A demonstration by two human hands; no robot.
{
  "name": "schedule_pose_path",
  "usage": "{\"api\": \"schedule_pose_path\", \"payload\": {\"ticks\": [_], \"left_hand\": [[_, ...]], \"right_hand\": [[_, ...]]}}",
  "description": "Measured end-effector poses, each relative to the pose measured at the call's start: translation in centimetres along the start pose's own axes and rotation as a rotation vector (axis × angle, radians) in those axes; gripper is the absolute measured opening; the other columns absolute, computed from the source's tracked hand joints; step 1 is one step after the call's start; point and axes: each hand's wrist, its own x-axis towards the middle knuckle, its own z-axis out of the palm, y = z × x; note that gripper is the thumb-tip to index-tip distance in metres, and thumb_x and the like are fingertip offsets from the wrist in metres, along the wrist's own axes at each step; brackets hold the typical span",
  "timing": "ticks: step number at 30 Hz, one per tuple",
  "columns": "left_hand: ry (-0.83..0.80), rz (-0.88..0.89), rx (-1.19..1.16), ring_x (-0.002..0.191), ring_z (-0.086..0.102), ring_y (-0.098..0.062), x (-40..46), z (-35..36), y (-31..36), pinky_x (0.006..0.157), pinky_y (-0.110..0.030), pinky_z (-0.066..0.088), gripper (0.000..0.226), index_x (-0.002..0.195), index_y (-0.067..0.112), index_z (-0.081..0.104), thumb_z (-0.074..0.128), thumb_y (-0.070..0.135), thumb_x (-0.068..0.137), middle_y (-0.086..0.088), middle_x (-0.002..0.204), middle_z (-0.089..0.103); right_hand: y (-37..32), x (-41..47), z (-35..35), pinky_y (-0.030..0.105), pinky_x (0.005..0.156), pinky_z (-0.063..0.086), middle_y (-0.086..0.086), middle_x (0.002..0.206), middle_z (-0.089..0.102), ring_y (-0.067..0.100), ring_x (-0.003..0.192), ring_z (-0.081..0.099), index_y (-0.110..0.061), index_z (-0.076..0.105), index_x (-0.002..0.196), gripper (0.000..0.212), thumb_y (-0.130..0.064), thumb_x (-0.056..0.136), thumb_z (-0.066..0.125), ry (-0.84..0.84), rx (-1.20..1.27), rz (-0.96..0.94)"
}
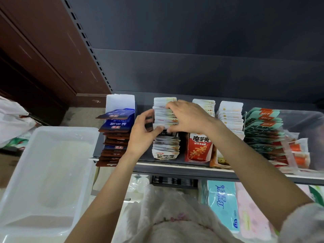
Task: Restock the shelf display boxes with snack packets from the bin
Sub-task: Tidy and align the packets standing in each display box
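Both my hands grip one bundle of white snack packets (164, 116) above the middle row on the shelf. My left hand (142, 135) clamps the bundle's near left side, and my right hand (188, 116) covers its top and right side. More white packets (165, 148) of the same row stand below the bundle in a display box, down to the shelf's front edge. The translucent white bin (22, 172) sits at the lower left, with no packets visible in it.
On the shelf (175, 166), a white box with blue and brown packets (115, 130) stands left; a red box (199, 146), more white packets (229, 116) and teal-and-red packets (263, 127) lie right. Tissue packs (222, 204) sit below. A white plastic bag (12, 118) is far left.
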Motion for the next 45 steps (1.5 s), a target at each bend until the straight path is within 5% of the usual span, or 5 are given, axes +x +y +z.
{"api": "schedule_pose_path", "payload": {"ticks": [27,33,37,40,45], "left_hand": [[-0.035,-0.060,-0.100,0.131,0.040,-0.006,-0.5,1.1,-0.5,0.111,-0.033,0.036,0.056,0.144,0.030,0.035,0.058,0.023,0.093,0.006,0.145,0.043],[-0.085,-0.128,-0.272,0.142,0.026,-0.006,-0.8,1.6,-0.8,0.117,-0.038,0.022,0.055,0.146,0.043,0.025,0.046,0.047,0.096,0.013,0.155,0.027],[-0.106,-0.244,-0.608,0.139,0.035,-0.017,-0.6,1.6,-0.7,0.113,-0.049,0.029,0.077,0.145,0.048,0.025,0.057,0.068,0.077,0.006,0.155,0.031],[-0.159,-0.314,-0.689,0.132,0.046,-0.021,-0.1,1.7,-0.2,0.111,-0.050,0.034,0.089,0.148,0.039,0.028,0.064,0.069,0.073,0.000,0.149,0.042],[-0.201,-0.308,-0.626,0.123,0.056,-0.019,0.0,1.6,0.2,0.104,-0.044,0.044,0.071,0.148,0.032,0.031,0.053,0.061,0.086,-0.002,0.139,0.053]], "right_hand": [[-0.6,2.1,-1.0,0.033,0.060,0.030,-0.004,0.075,0.045,0.023,0.082,0.052,-0.014,0.039,0.122,0.062,-0.056,0.082,0.062,-0.229,0.037,-0.014],[-1.2,-0.5,-1.0,0.035,0.096,0.043,0.000,0.136,0.049,0.018,0.121,0.048,-0.018,0.044,0.136,0.071,-0.055,0.079,0.066,-0.021,0.221,0.122],[-3.3,-3.8,1.1,0.036,0.113,0.032,0.000,0.151,0.032,0.015,0.137,0.034,-0.017,0.032,0.146,0.057,-0.037,0.096,0.050,0.452,0.711,0.391],[-6.7,-4.8,3.3,0.028,0.118,0.011,-0.010,0.159,0.006,-0.002,0.140,0.007,-0.024,0.002,0.152,0.063,-0.037,0.100,0.037,0.341,1.172,0.563],[-7.2,-2.3,4.4,0.040,0.114,0.030,-0.010,0.156,0.020,0.012,0.139,0.029,-0.041,0.001,0.149,0.059,-0.036,0.101,0.036,0.388,1.611,0.579]]}}
